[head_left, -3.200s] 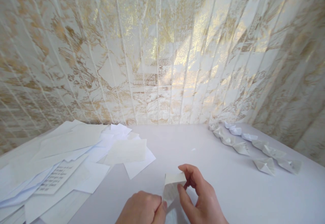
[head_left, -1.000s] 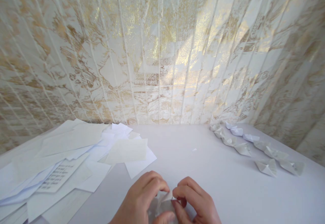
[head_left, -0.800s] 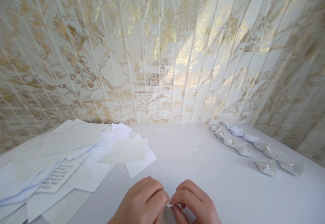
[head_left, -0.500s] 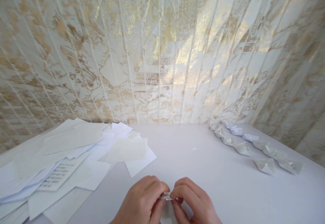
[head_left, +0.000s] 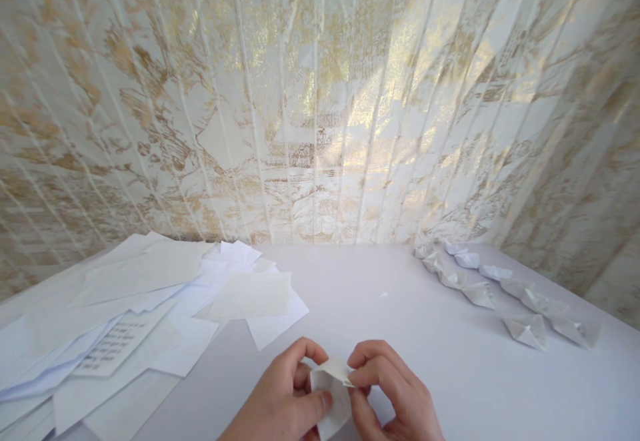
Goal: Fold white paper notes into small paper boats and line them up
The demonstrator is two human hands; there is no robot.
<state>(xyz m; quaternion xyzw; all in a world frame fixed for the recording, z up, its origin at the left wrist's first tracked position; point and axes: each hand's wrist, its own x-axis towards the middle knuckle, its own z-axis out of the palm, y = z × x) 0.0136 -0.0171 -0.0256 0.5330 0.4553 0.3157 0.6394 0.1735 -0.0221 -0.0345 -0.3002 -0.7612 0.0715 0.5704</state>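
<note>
A small piece of folded white paper [head_left: 334, 401] is held between my two hands, low in the middle of the view. My left hand [head_left: 287, 397] grips its left side, the thumb lying flat on the front face and the fingers behind. With thumb and fingertips, my right hand [head_left: 393, 394] pinches the upper right edge. The paper's top is folded over in a flap. Part of it is hidden behind the fingers.
Loose sheets [head_left: 140, 274], one with printed lines [head_left: 113, 344], lie in a spread pile on the left. Several folded paper boats [head_left: 525, 329] stand in two rows on the right. A tiny paper scrap [head_left: 383, 294] lies mid-table. A patterned curtain [head_left: 315, 107] hangs behind the table.
The folded paper has been turned so that its broad face shows. My left thumb has come onto its front, and my right hand has shifted slightly right, widening the gap between the hands.
</note>
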